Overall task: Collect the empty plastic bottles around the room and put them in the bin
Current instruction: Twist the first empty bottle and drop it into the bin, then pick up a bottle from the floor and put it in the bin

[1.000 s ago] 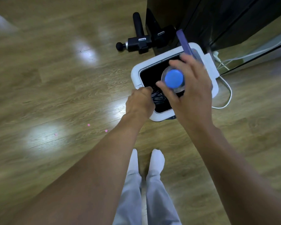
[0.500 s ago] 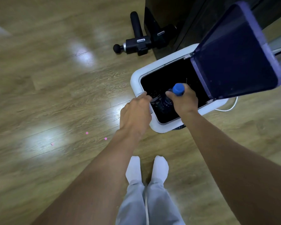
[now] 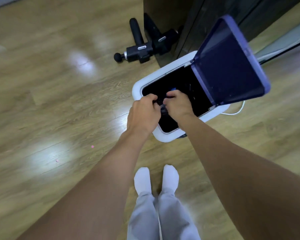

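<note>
Bottle gripped by right hand in bin — cap pointing away.

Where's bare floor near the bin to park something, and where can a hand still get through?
Bare floor left of the bin, between the massage gun and the socked feet. Crowded: left hand and right hand fill the opening's near half; the raised lid blocks the right; a white cable lies beyond it.

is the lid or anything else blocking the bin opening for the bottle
Nothing visible does. The lid stands raised off the bin, hinged at the opening's right side. Only the left hand and right hand are over the dark opening, and the bottle's blue cap shows inside it, just beyond the right hand.
</note>
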A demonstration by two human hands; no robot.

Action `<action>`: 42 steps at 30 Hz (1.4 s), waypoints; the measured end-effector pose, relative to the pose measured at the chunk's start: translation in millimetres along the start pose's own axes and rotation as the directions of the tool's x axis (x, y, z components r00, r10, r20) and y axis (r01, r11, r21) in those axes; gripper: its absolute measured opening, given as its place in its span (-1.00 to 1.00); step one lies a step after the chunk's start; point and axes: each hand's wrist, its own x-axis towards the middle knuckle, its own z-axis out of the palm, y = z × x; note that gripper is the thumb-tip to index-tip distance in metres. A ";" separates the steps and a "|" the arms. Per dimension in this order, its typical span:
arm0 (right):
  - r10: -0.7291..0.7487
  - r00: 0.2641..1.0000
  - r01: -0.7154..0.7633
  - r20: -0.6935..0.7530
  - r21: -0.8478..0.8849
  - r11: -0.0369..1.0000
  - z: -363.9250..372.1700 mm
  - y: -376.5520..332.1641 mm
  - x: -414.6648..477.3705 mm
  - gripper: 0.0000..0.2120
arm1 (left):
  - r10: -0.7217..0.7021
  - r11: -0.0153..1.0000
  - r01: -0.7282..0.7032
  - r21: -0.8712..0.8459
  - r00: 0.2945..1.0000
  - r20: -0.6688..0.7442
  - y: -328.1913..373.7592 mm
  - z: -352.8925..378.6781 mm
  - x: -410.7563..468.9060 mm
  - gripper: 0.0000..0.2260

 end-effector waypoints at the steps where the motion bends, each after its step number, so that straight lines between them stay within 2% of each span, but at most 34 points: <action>1: -0.028 1.000 0.028 -0.006 0.017 0.999 -7.3 -5.1 -14.6 -0.70 | -0.027 0.998 0.028 -0.055 1.000 0.011 8.0 -5.1 -3.9 -0.67; 5: -0.169 0.985 0.172 -0.045 0.075 0.982 -57.1 -50.6 -92.5 -0.71 | -0.012 0.959 0.026 -0.284 0.999 0.049 64.8 -52.4 -33.1 -0.68; 9: -0.282 0.942 0.314 -0.180 0.185 0.931 -133.3 -109.1 -185.2 -0.71 | 0.155 0.912 -0.145 -0.384 0.988 -0.006 148.1 -123.3 -88.5 -0.70; 12: -0.346 0.897 0.415 -0.277 0.252 0.874 -192.8 -143.2 -255.9 -0.73 | 0.293 0.850 -0.287 -0.442 0.954 -0.055 213.9 -176.4 -140.2 -0.71; 15: -0.375 0.840 0.503 -0.392 0.306 0.808 -251.8 -170.0 -323.4 -0.80 | 0.449 0.768 -0.434 -0.471 0.889 -0.087 275.4 -219.5 -194.6 -0.69; 19: -0.435 0.693 0.658 -0.575 0.259 0.707 -332.1 -192.9 -417.1 -0.83 | 0.645 0.650 -0.613 -0.449 0.757 -0.101 352.3 -263.8 -272.9 -0.69; 21: -0.454 0.611 0.720 -0.649 0.217 0.659 -368.7 -193.0 -460.6 -0.78 | 0.731 0.573 -0.689 -0.443 0.674 -0.102 387.2 -274.3 -309.2 -0.72; 24: -0.445 0.488 0.772 -0.751 0.133 0.622 -419.0 -172.5 -521.4 -0.71 | 0.828 0.454 -0.761 -0.463 0.552 -0.095 437.1 -270.7 -365.1 -0.78; 27: -0.409 0.385 0.794 -0.827 0.071 0.604 -464.6 -134.3 -578.8 -0.80 | 0.895 0.350 -0.776 -0.525 0.443 -0.058 484.1 -248.5 -427.0 -0.76; 29: -0.382 0.321 0.786 -0.867 0.019 0.618 -494.3 -103.8 -611.9 -0.82 | 0.930 0.286 -0.789 -0.544 0.365 -0.040 512.6 -228.0 -468.1 -0.73; 33: -0.301 0.215 0.735 -0.929 -0.049 0.677 -550.4 -34.1 -675.4 -0.72 | 0.972 0.174 -0.788 -0.591 0.235 -0.027 561.6 -174.8 -549.2 -0.72; 37: -0.245 0.120 0.704 -0.962 -0.092 0.704 -590.1 37.0 -736.4 -0.86 | 0.986 0.137 -0.740 -0.658 0.162 0.023 596.6 -113.8 -624.9 -0.71; 39: -0.211 0.096 0.676 -0.973 -0.092 0.731 -604.7 70.0 -760.8 -0.83 | 0.993 0.111 -0.718 -0.688 0.108 0.048 609.5 -83.6 -656.5 -0.68; 42: -0.134 0.061 0.635 -0.989 -0.065 0.770 -627.0 124.5 -799.7 -0.76 | 0.996 0.083 -0.670 -0.738 0.030 0.086 626.5 -33.1 -712.4 -0.75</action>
